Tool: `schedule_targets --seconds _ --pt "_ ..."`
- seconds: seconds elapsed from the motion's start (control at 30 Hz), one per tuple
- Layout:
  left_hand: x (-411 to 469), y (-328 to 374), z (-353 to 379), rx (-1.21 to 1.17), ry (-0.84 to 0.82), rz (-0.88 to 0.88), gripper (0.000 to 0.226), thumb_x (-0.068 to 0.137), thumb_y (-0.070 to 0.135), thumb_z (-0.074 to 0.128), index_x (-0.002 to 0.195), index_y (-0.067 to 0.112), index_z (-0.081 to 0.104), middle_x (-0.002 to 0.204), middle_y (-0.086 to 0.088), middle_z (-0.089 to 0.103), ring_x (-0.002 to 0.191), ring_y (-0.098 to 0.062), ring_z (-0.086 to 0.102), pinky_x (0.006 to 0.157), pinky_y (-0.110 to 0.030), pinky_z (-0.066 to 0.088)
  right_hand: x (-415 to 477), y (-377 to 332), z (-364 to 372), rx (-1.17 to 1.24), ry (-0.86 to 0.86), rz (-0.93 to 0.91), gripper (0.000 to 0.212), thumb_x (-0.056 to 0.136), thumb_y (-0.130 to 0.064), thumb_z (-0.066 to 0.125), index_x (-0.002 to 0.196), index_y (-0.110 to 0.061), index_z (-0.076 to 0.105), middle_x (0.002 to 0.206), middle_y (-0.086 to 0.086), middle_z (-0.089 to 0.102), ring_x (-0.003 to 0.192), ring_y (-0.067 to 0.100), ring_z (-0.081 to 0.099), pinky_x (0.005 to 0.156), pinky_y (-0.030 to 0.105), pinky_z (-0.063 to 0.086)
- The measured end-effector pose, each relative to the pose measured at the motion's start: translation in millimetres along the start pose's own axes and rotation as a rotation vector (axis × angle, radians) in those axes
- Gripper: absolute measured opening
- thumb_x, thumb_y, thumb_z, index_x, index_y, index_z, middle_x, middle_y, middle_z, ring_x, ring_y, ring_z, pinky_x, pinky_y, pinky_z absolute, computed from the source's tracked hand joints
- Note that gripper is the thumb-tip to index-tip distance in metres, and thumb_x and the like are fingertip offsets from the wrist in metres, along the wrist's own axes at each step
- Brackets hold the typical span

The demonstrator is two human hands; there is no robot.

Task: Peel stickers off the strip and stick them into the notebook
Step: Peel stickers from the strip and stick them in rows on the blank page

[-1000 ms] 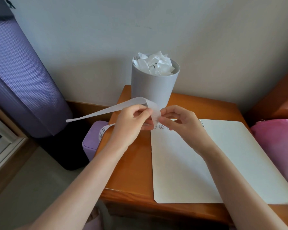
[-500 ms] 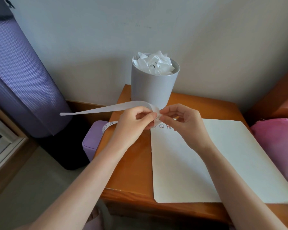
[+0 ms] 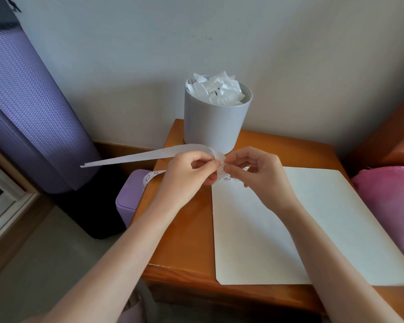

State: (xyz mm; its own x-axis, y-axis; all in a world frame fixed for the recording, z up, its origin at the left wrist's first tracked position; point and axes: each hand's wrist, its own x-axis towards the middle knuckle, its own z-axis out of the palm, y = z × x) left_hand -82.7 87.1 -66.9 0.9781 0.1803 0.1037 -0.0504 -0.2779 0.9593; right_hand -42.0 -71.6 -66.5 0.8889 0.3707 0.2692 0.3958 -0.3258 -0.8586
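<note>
The strip's point(image 3: 149, 156) blank tail has swung further left, and the right hand point(image 3: 259, 173) has closed in on the fold. The left hand point(image 3: 189, 173) pinches the strip at its bend, over the notebook's point(image 3: 313, 229) top-left corner. The right thumb and forefinger pinch the sticker point(image 3: 222, 167) there. This looks like mid-peel; the next move calls for lifting the sticker free, then pressing it onto the page.

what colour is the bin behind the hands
Pale grey bin, stuffed with white paper; head view.

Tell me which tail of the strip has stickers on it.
The lower tail, curling out below the left hand above the purple bin, shows small printed stickers. The upper tail, stretching left, is blank.
</note>
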Motion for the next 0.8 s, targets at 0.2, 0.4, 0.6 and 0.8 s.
schedule_targets --seconds 0.2,0.4,0.6,0.8 --pt "0.1 0.0 -0.5 0.022 -0.007 0.014 0.006 0.088 0.022 0.061 0.09 0.023 0.067 0.077 0.008 0.069 0.074 -0.003 0.068 0.062 -0.012 0.054 0.2 -0.1 -0.4 0.01 -0.003 0.013 0.012 0.081 -0.01 0.071 0.093 -0.008 0.071 0.081 -0.001 0.071 0.067 0.004 0.062 0.053 0.011 0.042" --pt "-0.5 1.6 -0.9 0.033 -0.024 0.026 0.004 0.089 0.023 0.061 0.09 0.026 0.064 0.074 0.017 0.064 0.067 0.011 0.063 0.055 -0.004 0.047 0.0 0.7 -0.5 0.011 -0.003 0.018 0.013 0.082 -0.008 0.071 0.095 -0.007 0.071 0.082 0.0 0.071 0.066 0.003 0.061 0.053 0.012 0.043" --pt "-0.5 1.5 -0.1 0.017 -0.028 0.01 0.004 0.088 0.024 0.061 0.089 0.028 0.063 0.074 0.017 0.064 0.067 0.008 0.065 0.056 -0.007 0.05 0.2 0.5 0.2 -0.004 0.004 0.021 0.012 0.082 -0.009 0.071 0.094 -0.009 0.07 0.082 0.0 0.071 0.067 0.005 0.063 0.052 0.018 0.047" --pt "-1.5 2.7 -0.3 0.011 -0.026 0.001 0.006 0.089 0.023 0.061 0.086 0.028 0.062 0.071 0.016 0.063 0.062 0.012 0.062 0.052 -0.005 0.047 -0.7 0.7 1.4 -0.015 -0.002 0.024 0.011 0.082 -0.008 0.071 0.093 -0.01 0.071 0.081 0.0 0.071 0.067 0.007 0.063 0.052 0.023 0.049"
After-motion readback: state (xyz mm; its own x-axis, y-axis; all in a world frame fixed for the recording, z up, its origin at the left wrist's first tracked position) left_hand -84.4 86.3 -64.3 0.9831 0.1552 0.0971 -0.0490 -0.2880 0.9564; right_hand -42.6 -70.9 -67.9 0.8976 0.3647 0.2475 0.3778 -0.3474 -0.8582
